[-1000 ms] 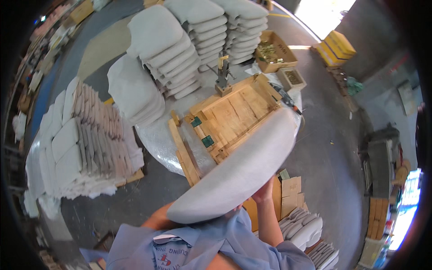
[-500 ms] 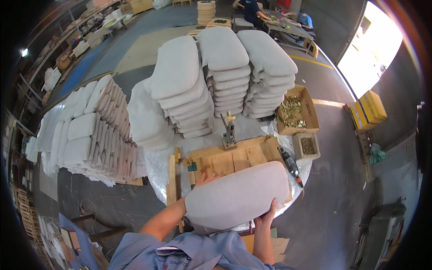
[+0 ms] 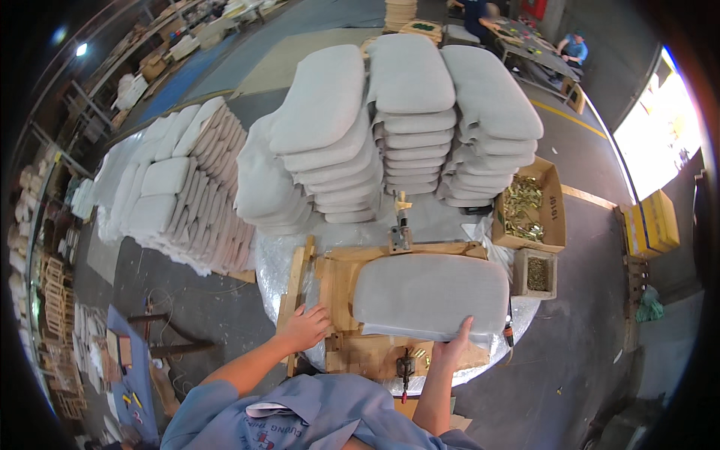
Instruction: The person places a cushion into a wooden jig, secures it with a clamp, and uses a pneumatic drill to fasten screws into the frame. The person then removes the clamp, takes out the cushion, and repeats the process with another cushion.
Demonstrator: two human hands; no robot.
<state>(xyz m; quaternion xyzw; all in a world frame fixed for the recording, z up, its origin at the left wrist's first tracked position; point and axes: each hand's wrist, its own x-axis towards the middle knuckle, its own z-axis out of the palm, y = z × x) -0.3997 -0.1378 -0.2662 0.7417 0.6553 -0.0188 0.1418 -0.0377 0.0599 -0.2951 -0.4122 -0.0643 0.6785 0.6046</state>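
A light grey upholstered seat cushion [image 3: 431, 294] lies across the wooden jig [image 3: 339, 300], its far edge along the jig's back rail. My right hand [image 3: 455, 343] grips the cushion's near edge toward the right, thumb on top and fingers hidden below. On the jig's left side rests my left hand [image 3: 306, 328], fingers stretched out and holding nothing. A metal toggle clamp [image 3: 401, 234] stands at the jig's back, and a second clamp with a red handle [image 3: 406, 367] at its front. Mostly behind the cushion's right end, a power driver [image 3: 509, 331] shows only its tip.
Tall stacks of matching cushions [image 3: 412, 79] stand behind the jig; another cushion pile [image 3: 169, 180] is at left. A cardboard box of metal parts [image 3: 556, 214] and a small screw bin [image 3: 535, 274] sit at right. Two people work at a far table [image 3: 536, 56].
The cushion has moved away from my body, from a tilted position down onto the jig. My left hand has come off it to the jig's left side. The view has shifted.
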